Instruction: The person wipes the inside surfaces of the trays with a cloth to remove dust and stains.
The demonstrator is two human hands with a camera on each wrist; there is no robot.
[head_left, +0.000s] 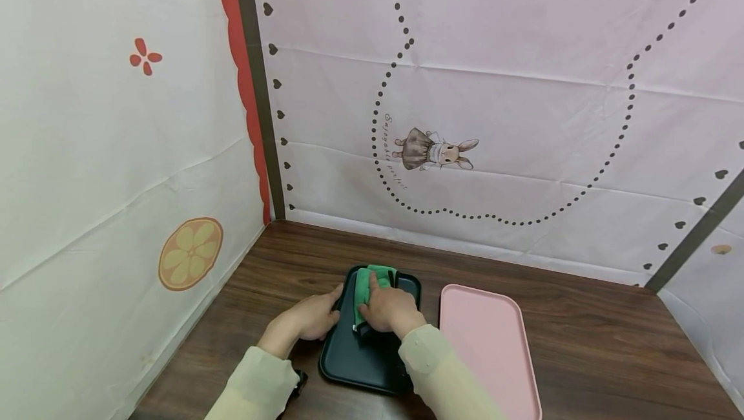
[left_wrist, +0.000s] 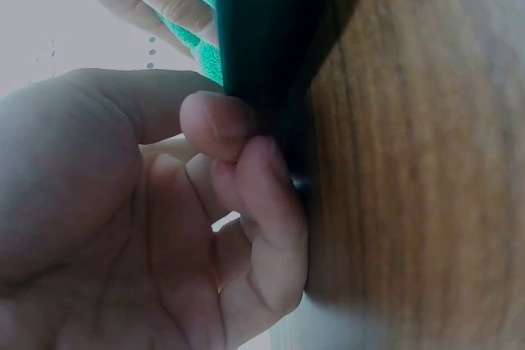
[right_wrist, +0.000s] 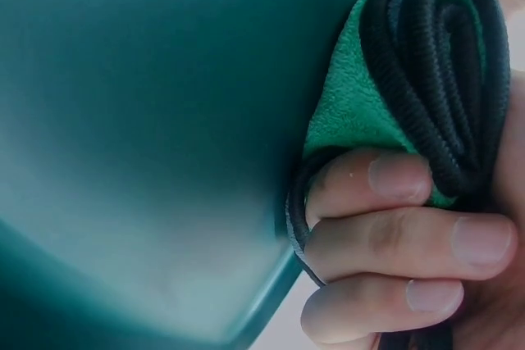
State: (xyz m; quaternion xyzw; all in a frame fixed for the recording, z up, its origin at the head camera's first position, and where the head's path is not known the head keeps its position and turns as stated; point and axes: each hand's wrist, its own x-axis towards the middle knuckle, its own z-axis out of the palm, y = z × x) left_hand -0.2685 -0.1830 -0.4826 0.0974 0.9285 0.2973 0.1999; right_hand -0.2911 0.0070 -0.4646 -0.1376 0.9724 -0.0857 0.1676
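Observation:
A dark green tray [head_left: 363, 365] lies on the wooden table. On its far half is a folded green cloth [head_left: 361, 294] with black edging. My right hand [head_left: 391, 307] grips the cloth against the tray, index finger stretched along its top. Seen from the right wrist, the other fingers curl round the cloth [right_wrist: 353, 112], whose black edging bunches in layers beside them. My left hand [head_left: 310, 316] is at the tray's left edge. In the left wrist view, its thumb and bent fingers hold the tray's rim [left_wrist: 246, 30] low by the table.
A pink tray [head_left: 485, 342] lies just right of the green one, partly behind the right sleeve [head_left: 447, 368]. White printed sheets [head_left: 494, 116] hang as walls behind and at both sides. Brown wooden tabletop [head_left: 610, 342] extends to the right.

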